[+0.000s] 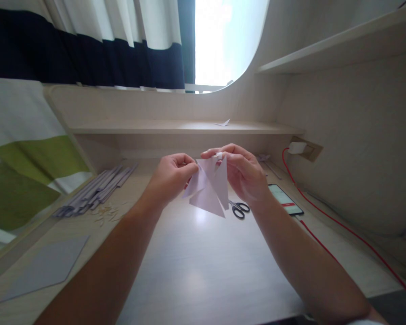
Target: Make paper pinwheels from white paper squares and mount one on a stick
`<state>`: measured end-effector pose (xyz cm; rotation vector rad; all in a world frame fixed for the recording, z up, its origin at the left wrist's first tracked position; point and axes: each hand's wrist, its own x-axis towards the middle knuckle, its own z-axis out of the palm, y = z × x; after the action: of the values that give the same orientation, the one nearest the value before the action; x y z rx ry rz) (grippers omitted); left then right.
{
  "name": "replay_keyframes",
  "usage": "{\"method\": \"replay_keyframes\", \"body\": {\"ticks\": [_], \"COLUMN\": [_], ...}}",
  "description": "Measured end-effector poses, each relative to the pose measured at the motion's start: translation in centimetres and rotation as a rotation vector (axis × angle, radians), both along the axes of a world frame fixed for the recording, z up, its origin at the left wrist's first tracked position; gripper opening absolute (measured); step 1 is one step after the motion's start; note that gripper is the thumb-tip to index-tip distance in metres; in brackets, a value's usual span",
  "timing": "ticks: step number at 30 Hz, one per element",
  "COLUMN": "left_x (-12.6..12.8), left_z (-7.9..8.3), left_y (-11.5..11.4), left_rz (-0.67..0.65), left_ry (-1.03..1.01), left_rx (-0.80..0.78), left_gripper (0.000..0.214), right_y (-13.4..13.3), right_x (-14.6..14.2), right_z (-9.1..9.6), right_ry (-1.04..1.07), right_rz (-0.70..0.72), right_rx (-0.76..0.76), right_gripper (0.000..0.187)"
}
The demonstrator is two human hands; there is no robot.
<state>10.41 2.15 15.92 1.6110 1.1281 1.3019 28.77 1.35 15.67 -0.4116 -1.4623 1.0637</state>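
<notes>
A pale square of paper (pixel 206 192), slit from its corners like a pinwheel, is held up above the desk between my hands. My left hand (pixel 174 178) pinches its left edge between thumb and fingers. My right hand (pixel 245 174) has its fingers closed at the paper's upper right. A small white bit (pixel 219 155) shows between those fingers; whether it is a curled paper corner or a separate thing I cannot tell. Black-handled scissors (pixel 239 209) lie on the desk just beyond the paper, beside my right wrist, their blades partly hidden.
Rolled paper sticks (pixel 94 192) lie in a pile at the left, near scattered thin slivers (pixel 108 213). A grey sheet (pixel 47 268) lies front left. A phone (pixel 286 199) and red cable (pixel 341 225) are at the right. Folded paper (pixel 223 123) sits on the shelf (pixel 155 127).
</notes>
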Motion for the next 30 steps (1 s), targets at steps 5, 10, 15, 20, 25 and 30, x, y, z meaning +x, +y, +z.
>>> {"method": "replay_keyframes", "body": {"ticks": [5, 10, 15, 20, 25, 30], "left_x": [0.0, 0.2, 0.1, 0.0, 0.1, 0.1], "left_z": [0.1, 0.3, 0.3, 0.2, 0.3, 0.5], "left_y": [0.1, -0.2, -0.3, -0.2, -0.5, -1.0], "left_rz": [-0.017, 0.022, 0.054, 0.037, -0.023, -0.097], "left_ry": [-0.056, -0.128, -0.123, -0.149, -0.155, -0.197], "left_rx": [-0.027, 0.050, 0.114, 0.147, 0.250, 0.237], "left_gripper": [0.012, 0.012, 0.011, 0.010, 0.009, 0.011], "right_y": [0.0, -0.6, -1.0, -0.9, -0.8, -0.8], "right_x": [0.1, -0.1, -0.4, -0.4, -0.3, -0.2], "right_z": [-0.1, -0.3, -0.5, -0.5, -0.4, -0.3], "right_ry": [-0.048, -0.119, -0.178, -0.216, -0.282, -0.304], "right_rz": [-0.092, -0.364, -0.528, -0.573, -0.572, -0.564], "right_rx": [0.083, 0.218, 0.310, 0.337, 0.309, 0.302], "right_gripper": [0.009, 0.012, 0.012, 0.011, 0.012, 0.013]}}
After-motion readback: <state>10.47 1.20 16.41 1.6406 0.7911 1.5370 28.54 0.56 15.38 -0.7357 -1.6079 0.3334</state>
